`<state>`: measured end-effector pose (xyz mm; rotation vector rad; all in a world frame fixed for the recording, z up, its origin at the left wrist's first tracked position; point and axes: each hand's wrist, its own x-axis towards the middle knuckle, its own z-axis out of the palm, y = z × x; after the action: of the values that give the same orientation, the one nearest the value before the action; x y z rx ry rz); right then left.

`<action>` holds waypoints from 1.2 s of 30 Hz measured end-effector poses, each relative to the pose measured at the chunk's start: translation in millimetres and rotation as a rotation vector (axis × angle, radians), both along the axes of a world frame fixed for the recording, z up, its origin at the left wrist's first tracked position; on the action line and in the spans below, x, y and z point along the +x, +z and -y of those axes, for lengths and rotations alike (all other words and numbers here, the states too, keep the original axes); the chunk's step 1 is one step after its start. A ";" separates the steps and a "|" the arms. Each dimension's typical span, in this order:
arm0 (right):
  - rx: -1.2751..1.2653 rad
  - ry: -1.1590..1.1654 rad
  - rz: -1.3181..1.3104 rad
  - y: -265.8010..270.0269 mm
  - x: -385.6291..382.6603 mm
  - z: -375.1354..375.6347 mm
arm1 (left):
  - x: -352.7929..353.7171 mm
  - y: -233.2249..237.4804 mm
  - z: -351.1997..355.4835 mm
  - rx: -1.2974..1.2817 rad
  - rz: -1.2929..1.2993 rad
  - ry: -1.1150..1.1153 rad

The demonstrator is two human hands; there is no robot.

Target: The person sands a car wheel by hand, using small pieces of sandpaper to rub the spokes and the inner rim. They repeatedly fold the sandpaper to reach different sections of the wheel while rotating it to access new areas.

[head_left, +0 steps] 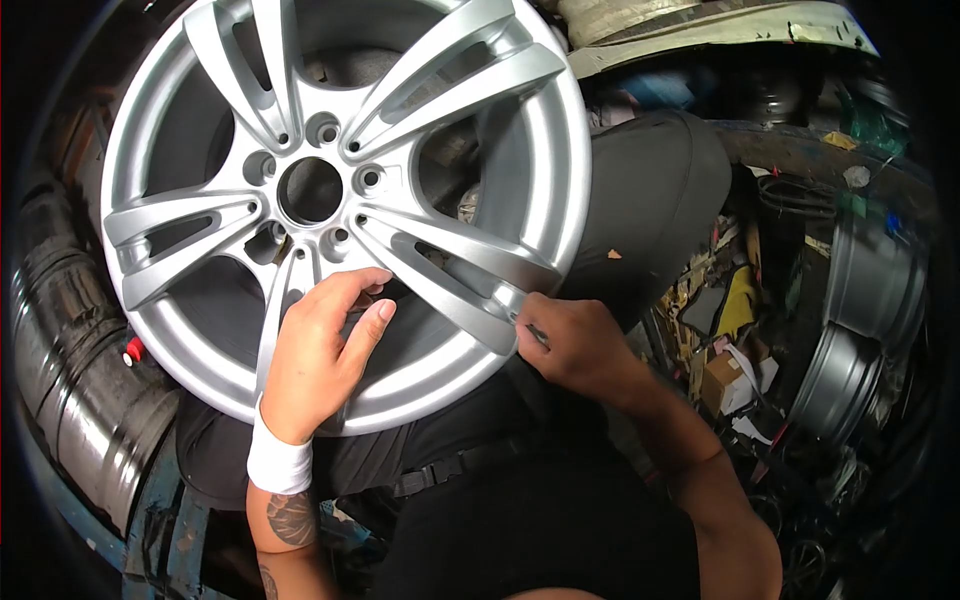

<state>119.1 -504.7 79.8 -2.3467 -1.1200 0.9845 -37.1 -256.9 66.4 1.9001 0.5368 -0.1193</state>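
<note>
A silver alloy wheel rim (395, 208) with paired spokes lies face up across the person's lap, its round centre hole and bolt holes in view. My left hand (325, 335) is over a lower spoke, fingers bent, thumb apart from them, with nothing visible in its grasp. A white band (279, 455) wraps that wrist. My right hand (572, 338) is closed at the outer end of the lower right spoke. Its fingers are pinched together; a small dark bit shows at them, too hidden to name.
Scuffed metal rims (85, 400) stand at the left, near a small red and white object (134, 350). At the right are more silver rims (840, 375), a small cardboard box (727, 382), a yellow piece (738, 303) and mixed scrap. A dark-trousered knee (660, 190) is beside the wheel.
</note>
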 end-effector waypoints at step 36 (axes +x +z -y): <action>-0.102 -0.033 -0.094 3.0 2.4 -10.5 | -3.3 -1.2 -2.1 0.027 -0.010 -0.067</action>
<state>121.5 -494.2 82.8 -2.3628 -1.0145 1.1523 -40.3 -254.8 65.2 1.9452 0.4833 -0.1661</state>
